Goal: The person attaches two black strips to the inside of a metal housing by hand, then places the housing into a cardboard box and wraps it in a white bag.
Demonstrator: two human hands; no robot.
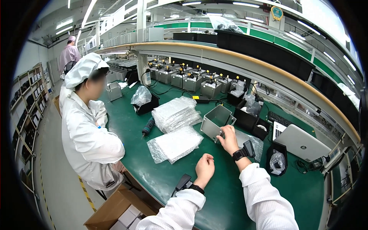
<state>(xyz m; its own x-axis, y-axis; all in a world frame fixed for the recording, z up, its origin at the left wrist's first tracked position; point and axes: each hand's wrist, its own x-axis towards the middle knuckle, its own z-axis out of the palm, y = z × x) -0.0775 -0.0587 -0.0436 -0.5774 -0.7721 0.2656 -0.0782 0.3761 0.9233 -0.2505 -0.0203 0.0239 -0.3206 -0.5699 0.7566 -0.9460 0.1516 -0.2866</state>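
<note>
An open-topped grey metal box (217,120) stands on the green table ahead of me. My right hand (229,138) grips its near right side, with the fingers at the rim and the thumb on the front wall. Nearer to me, my left hand (205,169) is curled into a loose fist over the table, apart from the box, and nothing shows in it. A flat sheet of bubble wrap (251,145) lies just right of the box. To its left are a stack of bubble-wrap bags (176,114) and a wrapped white flat pack (177,143).
Beyond the bags sit a power screwdriver (148,126) and a black bin (147,105). Several metal boxes (210,89) line the back. Black bins (245,117), a laptop (301,142) and cables stand right. A co-worker (88,126) sits left; an open carton (115,209) is below the edge.
</note>
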